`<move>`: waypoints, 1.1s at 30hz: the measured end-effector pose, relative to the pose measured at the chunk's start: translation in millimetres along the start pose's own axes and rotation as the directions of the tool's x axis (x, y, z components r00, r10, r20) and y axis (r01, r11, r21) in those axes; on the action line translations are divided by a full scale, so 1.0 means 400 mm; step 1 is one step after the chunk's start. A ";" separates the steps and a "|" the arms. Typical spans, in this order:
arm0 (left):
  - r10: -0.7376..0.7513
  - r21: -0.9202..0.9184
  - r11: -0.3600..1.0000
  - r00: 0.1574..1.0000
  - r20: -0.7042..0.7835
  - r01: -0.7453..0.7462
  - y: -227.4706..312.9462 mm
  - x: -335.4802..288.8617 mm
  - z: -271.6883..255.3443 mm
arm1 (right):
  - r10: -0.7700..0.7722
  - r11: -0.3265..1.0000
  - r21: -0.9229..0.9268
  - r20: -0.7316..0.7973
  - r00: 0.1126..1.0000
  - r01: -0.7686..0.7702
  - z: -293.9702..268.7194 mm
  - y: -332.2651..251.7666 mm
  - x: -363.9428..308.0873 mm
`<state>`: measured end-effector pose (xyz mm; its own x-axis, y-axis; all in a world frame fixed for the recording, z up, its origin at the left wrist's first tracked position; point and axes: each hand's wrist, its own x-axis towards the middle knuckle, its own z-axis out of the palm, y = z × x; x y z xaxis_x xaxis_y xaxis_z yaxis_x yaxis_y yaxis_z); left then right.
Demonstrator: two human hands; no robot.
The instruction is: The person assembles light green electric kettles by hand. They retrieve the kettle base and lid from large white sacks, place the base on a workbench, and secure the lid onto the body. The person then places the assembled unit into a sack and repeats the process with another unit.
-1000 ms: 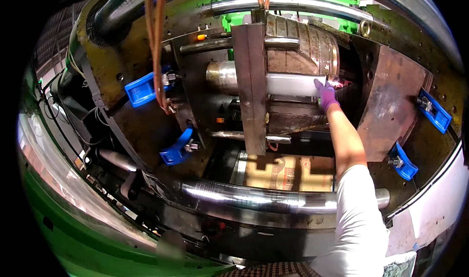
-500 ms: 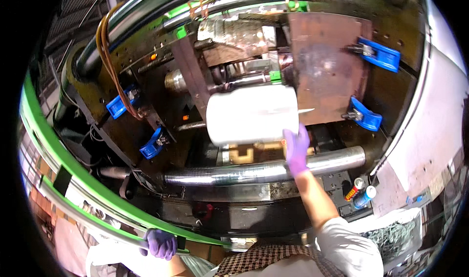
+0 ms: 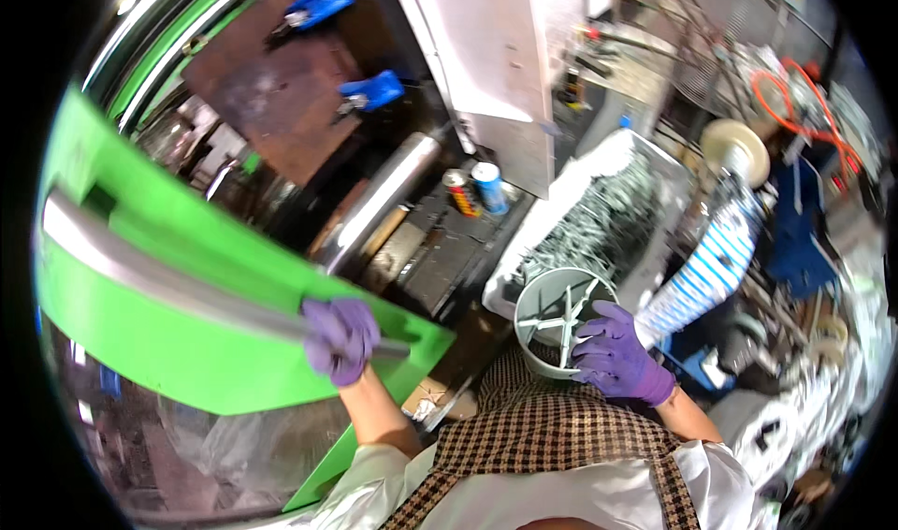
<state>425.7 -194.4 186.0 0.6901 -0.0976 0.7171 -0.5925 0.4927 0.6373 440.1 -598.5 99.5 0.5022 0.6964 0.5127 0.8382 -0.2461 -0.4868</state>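
My left hand (image 3: 341,340), in a purple glove, is wrapped round the metal handle bar (image 3: 187,291) on a green machine door (image 3: 159,357). In front of my waist, my right hand (image 3: 622,360), also gloved in purple, grips the side of a pale grey plastic cylinder (image 3: 541,296). Its open end faces up, showing a cross-shaped plastic runner (image 3: 567,322) inside. Some of the right fingers are hidden by the cylinder wall. Just beyond the cylinder stands a whitish bin (image 3: 505,266) filled with grey-green plastic scraps (image 3: 599,223).
Behind the door lies the machine opening, with a steel bar (image 3: 385,193) and blue clamps (image 3: 372,90). A red can (image 3: 460,193) and a blue can (image 3: 488,189) stand on its ledge. A striped plastic-wrapped item (image 3: 706,263) and clutter are at right.
My view has turned right. My right hand has brought the cylinder out of the machine to my waist. The green door, held by my left hand, now covers more of the opening.
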 end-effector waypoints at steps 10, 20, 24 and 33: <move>-0.136 0.194 0.950 0.886 -0.443 0.243 -0.506 0.435 0.164 | 0.426 0.823 -0.284 -0.266 0.865 -0.492 -0.048 -0.299 -0.346; 0.182 0.513 0.855 0.886 -0.426 0.071 -0.844 0.657 0.202 | 0.635 0.510 -0.280 -0.515 0.576 -0.813 0.099 -0.444 -0.326; 0.524 0.655 0.716 0.807 -0.273 -0.243 -0.908 0.679 0.133 | 0.687 0.467 -0.266 -0.492 0.535 -0.844 0.133 -0.449 -0.271; -0.639 0.647 0.678 0.154 0.753 -0.348 -0.558 -0.143 0.561 | 0.614 0.532 -0.373 -0.448 0.649 -0.760 0.169 -0.421 -0.231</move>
<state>425.5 -492.7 66.0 0.1722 -0.9814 -0.0845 -0.9111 -0.1913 0.3651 238.1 -576.0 86.2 0.9364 -0.0010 0.3509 0.1431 -0.9120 -0.3845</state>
